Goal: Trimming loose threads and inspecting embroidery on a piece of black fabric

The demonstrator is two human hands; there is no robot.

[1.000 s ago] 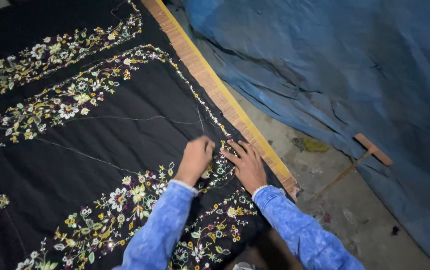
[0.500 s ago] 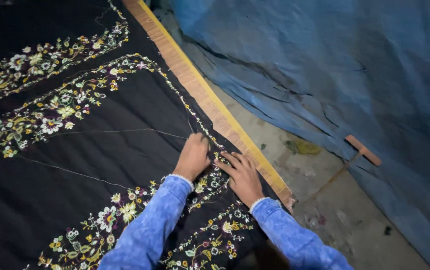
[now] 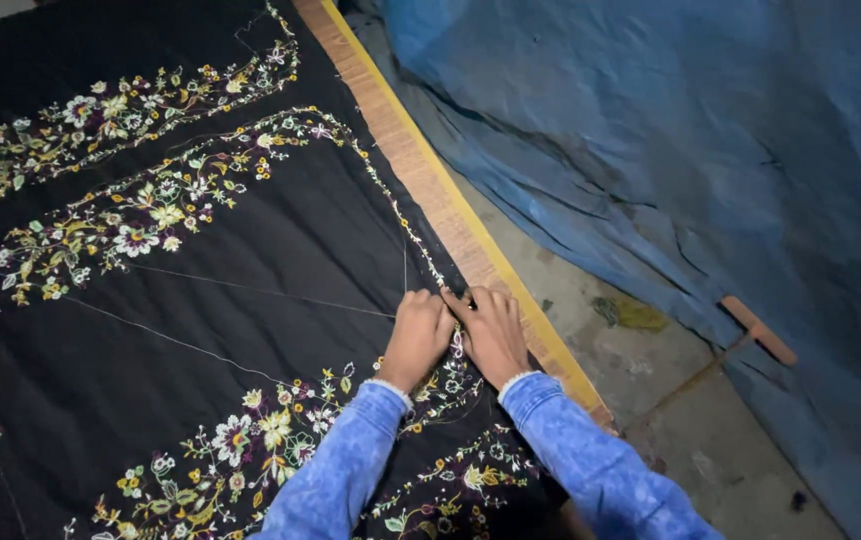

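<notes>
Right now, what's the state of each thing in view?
black floral-embroidered fabric: stretched flat, partly embroidered
left hand: fingers curled, pressing on the fabric
right hand: flat on the fabric, touching the left hand
wooden frame bar with yellow edge: lying along the fabric's edge
blue tarp: crumpled

cloth (image 3: 251, 330): black, stretched flat, embroidered with floral bands in white, yellow and purple
beaded border (image 3: 406, 225): thin line running along the right edge, beside the wooden frame bar, passing under both hands
</notes>
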